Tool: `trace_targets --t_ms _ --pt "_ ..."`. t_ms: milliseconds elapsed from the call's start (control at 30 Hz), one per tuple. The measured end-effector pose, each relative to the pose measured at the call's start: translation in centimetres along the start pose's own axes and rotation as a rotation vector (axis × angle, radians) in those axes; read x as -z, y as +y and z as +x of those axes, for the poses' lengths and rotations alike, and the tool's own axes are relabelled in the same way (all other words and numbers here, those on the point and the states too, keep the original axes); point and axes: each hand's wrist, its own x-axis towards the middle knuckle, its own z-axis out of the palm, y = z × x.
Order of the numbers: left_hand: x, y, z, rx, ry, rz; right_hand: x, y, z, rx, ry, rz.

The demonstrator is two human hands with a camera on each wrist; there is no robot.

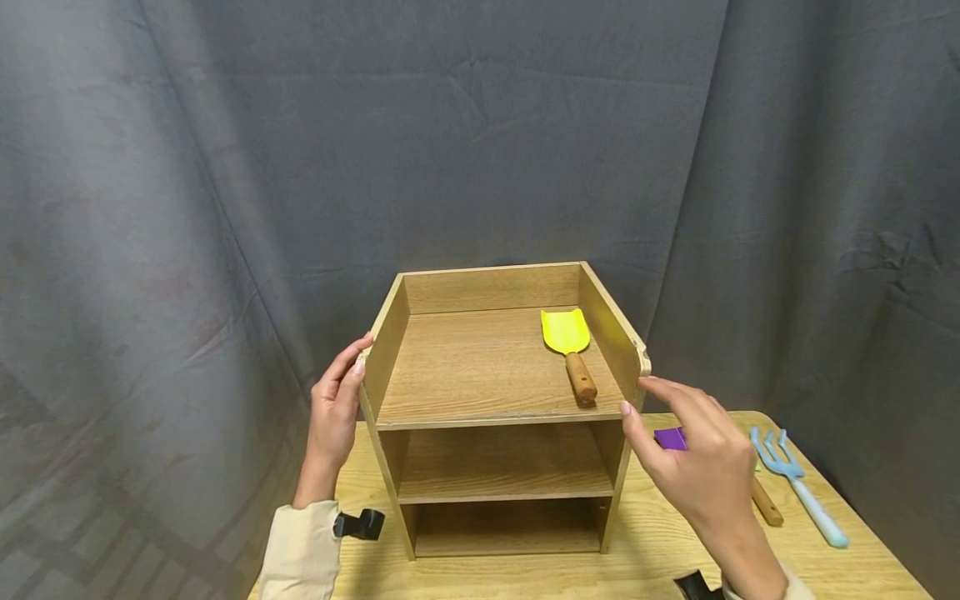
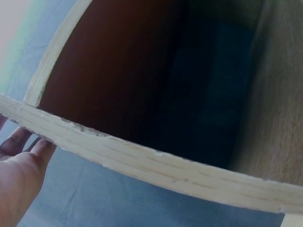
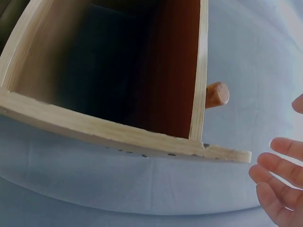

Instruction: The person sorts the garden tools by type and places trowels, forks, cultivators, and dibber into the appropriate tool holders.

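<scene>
A small three-level wooden shelf unit [image 1: 472, 358] stands on the table. On its top board, toward the right side, lies a toy shovel [image 1: 566, 331] with a yellow blade and wooden handle, the handle end facing front. My left hand [image 1: 335, 412] touches the upper front of the left side panel, fingers along the outer face; the left wrist view shows the fingertips partly behind the panel edge [image 2: 156, 163]. Beside the right panel, my right hand [image 1: 697, 458] is held with fingers extended and parted from the thumb, apart from the wood in the right wrist view.
On the table [image 1: 652, 533] to the right lie a light blue hand fork [image 1: 813, 500], a wooden handle [image 1: 767, 502] and a purple piece [image 1: 670, 438], partly hidden by my right hand. Grey curtains [image 1: 480, 167] hang behind and at both sides.
</scene>
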Motion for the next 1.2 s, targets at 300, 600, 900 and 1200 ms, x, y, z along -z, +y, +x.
trace_targets --t_ms 300,600,900,1200 --pt "0.0 0.0 0.0 -0.002 -0.004 -0.012 0.6 0.7 -0.5 -0.029 -0.013 -0.041" --pt "0.2 -0.1 -0.1 -0.001 -0.004 -0.022 1.1 1.4 -0.5 -0.032 -0.006 -0.049" --pt "0.1 -0.1 0.1 -0.005 -0.004 -0.016 1.5 2.1 -0.6 -0.080 0.024 0.018" --pt "0.2 -0.1 0.0 -0.002 -0.004 -0.007 2.0 2.3 -0.6 -0.127 0.029 0.050"
